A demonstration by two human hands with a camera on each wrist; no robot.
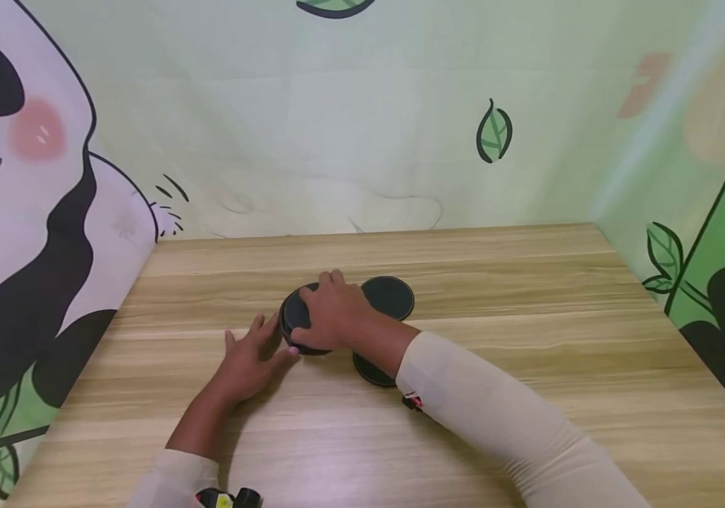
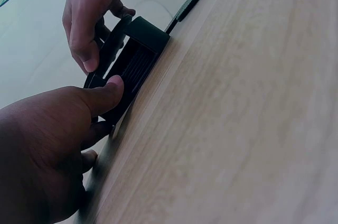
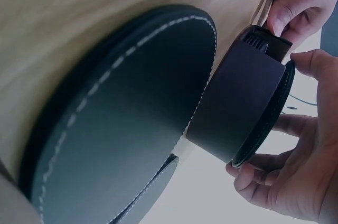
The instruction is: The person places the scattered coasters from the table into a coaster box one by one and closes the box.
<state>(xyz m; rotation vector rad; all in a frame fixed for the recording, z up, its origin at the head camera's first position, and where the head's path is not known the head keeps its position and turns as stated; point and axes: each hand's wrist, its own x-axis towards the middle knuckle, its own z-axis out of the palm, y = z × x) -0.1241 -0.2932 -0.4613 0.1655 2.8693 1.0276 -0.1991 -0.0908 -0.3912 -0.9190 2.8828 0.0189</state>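
Observation:
A round dark coaster holder (image 3: pixel 232 97) with a slot cut in its side stands on the table. My left hand (image 1: pixel 251 363) grips its left side, the thumb at the slot's edge and the fingers around the wall. Over the holder's top, my right hand (image 1: pixel 337 314) holds a round black coaster (image 1: pixel 297 314) by its rim, fingers spread about it. In the left wrist view this coaster sits slightly tilted, with a narrow gap above the holder (image 2: pixel 148 34). Ribbed edges, perhaps of stacked coasters, show inside the slot.
Two more round dark coasters lie flat to the right of the holder: a far one (image 1: pixel 391 295) and a near one (image 1: pixel 372 370), partly under my right forearm. They have pale edge stitching. The wooden table (image 1: pixel 527 296) meets a printed panda backdrop (image 1: pixel 337 141) behind.

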